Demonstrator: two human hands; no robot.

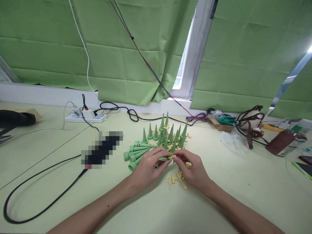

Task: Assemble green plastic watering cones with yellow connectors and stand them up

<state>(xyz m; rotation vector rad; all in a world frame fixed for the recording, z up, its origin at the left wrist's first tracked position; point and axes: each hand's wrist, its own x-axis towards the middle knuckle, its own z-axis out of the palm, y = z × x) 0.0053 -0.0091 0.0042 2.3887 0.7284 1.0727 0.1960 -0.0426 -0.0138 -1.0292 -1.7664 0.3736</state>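
Note:
My left hand is closed on a green plastic watering spike, whose narrow end shows between thumb and fingers. Against it, my right hand pinches a small yellow plastic valve. The fingertips of both hands meet there, so I cannot tell how far the two parts are joined. Just beyond my hands stand several upright green spikes, many with yellow valves at their sides. More green spikes lie on their sides left of them. Loose yellow valves lie nearer me, partly under my right hand.
A black cable loops across the left of the table to a blurred dark object. Behind it lies a white power strip. At right are a cardboard box, clear plastic wrap and a dark red bottle.

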